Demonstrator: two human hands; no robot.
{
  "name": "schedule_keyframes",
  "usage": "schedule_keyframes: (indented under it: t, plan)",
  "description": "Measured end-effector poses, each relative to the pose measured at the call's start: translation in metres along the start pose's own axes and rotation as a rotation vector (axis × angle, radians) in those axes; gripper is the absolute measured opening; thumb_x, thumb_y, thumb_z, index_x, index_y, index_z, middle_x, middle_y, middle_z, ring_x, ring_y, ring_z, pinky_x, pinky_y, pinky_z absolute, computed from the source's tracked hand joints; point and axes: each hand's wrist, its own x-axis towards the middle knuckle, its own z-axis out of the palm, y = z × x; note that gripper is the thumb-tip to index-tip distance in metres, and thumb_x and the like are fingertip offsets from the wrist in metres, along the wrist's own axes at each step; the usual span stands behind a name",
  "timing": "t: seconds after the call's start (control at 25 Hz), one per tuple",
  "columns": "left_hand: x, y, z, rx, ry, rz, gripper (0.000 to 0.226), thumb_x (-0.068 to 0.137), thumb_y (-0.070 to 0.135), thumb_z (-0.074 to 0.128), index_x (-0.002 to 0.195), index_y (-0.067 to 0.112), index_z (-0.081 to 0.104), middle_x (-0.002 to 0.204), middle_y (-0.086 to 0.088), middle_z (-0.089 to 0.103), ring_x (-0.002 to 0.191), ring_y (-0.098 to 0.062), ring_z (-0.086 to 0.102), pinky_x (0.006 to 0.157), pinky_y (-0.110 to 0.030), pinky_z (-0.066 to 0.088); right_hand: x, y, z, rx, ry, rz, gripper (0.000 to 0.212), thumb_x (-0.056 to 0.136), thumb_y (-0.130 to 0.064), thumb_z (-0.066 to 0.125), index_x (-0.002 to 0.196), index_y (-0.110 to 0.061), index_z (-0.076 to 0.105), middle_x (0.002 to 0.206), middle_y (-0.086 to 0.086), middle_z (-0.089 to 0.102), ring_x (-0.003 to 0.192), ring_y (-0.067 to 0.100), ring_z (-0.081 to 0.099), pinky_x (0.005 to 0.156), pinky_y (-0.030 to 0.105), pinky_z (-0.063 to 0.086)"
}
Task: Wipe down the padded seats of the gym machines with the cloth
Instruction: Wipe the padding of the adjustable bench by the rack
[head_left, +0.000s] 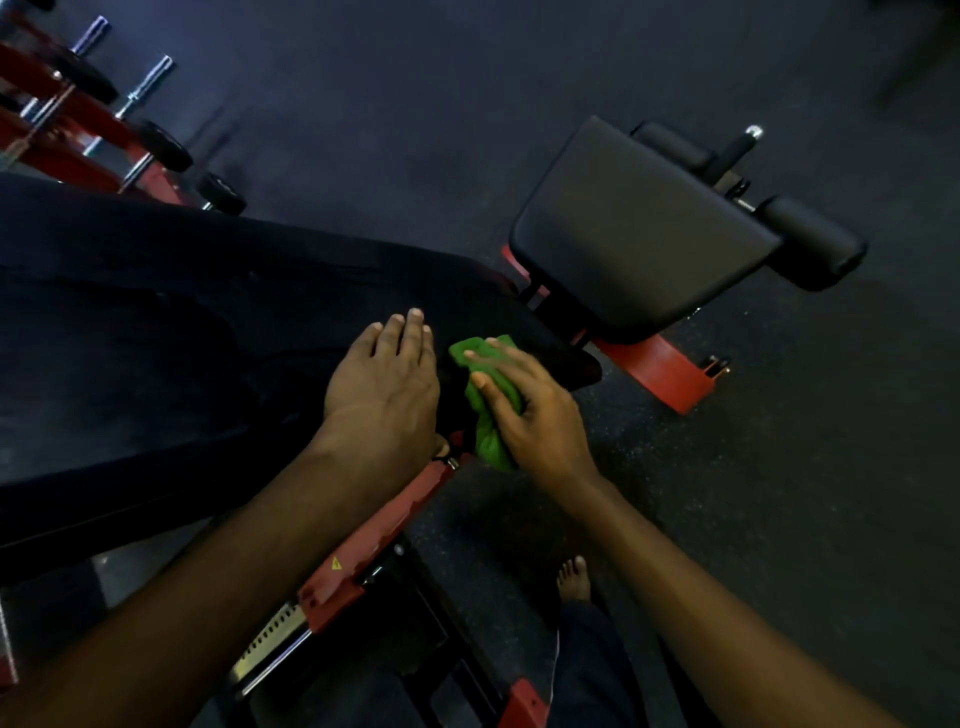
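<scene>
Wiping the narrow end of the long black pad (156, 338), centre-left of the frame, is the step I judge to be in hand. My left hand (382, 387) lies flat on the pad, fingers straight and together, holding nothing; I read it as a brace for my lean. My right hand (535, 410) presses the green cloth (488, 441) against the pad's lower-right edge, fingers (483, 358) stretched out over it rather than curled round it. The cloth lies bunched under palm and fingers, one fold showing past the fingertips and its tail hanging below the heel of the hand, beside the red frame (374, 535). The second padded seat (639, 228), upper right, stands apart from both hands.
</scene>
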Motion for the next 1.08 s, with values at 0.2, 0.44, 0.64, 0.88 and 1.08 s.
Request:
schedule_keyframes:
  t: [0.2, 0.44, 0.64, 0.88, 1.08]
  plan:
    - [-0.015, -0.015, -0.009, 0.034, -0.023, -0.043, 0.114, 0.091, 0.072, 0.044, 0.153, -0.003, -0.014, 0.162, -0.023, -0.020, 0.153, -0.034, -0.009, 0.125, -0.047, -0.001, 0.023, 0.016, -0.008, -0.055, 0.068, 0.215, 0.031, 0.098, -0.044, 0.061, 0.121, -0.028, 0.073, 0.132, -0.013, 0.064, 0.127, 0.003, 0.055, 0.106, 0.038, 0.047]
    - [-0.039, -0.029, -0.004, 0.030, -0.038, -0.077, 0.112, 0.093, 0.068, 0.043, 0.150, -0.006, -0.020, 0.159, -0.027, -0.025, 0.152, -0.036, -0.013, 0.124, -0.047, -0.003, -0.003, -0.042, 0.003, -0.004, -0.051, -0.031, 0.031, 0.100, -0.040, 0.058, 0.128, -0.032, 0.068, 0.141, -0.014, 0.057, 0.135, -0.004, 0.046, 0.110, 0.015, 0.037]
    - [-0.046, -0.034, -0.011, 0.009, -0.048, -0.086, 0.114, 0.093, 0.067, 0.046, 0.149, -0.007, -0.021, 0.158, -0.027, -0.026, 0.152, -0.036, -0.014, 0.122, -0.046, -0.005, 0.022, -0.009, -0.008, -0.086, -0.020, 0.082, 0.028, 0.100, -0.041, 0.058, 0.123, -0.032, 0.071, 0.134, -0.016, 0.063, 0.130, -0.002, 0.051, 0.109, 0.033, 0.045]
    - [-0.100, -0.068, -0.019, 0.003, -0.053, -0.196, 0.118, 0.091, 0.072, 0.042, 0.148, -0.007, -0.024, 0.156, -0.028, -0.029, 0.151, -0.036, -0.017, 0.124, -0.046, -0.005, -0.021, -0.097, 0.009, 0.009, -0.077, -0.052, 0.030, 0.100, -0.037, 0.060, 0.129, -0.033, 0.068, 0.141, -0.015, 0.058, 0.133, -0.006, 0.047, 0.111, 0.017, 0.039]
    - [-0.125, -0.080, -0.026, -0.025, -0.075, -0.244, 0.116, 0.092, 0.070, 0.043, 0.149, -0.008, -0.022, 0.158, -0.027, -0.026, 0.152, -0.035, -0.015, 0.123, -0.045, -0.004, -0.007, -0.099, 0.005, -0.044, -0.120, -0.126, 0.028, 0.100, -0.034, 0.060, 0.127, -0.034, 0.068, 0.139, -0.017, 0.058, 0.131, -0.010, 0.046, 0.111, 0.025, 0.041]
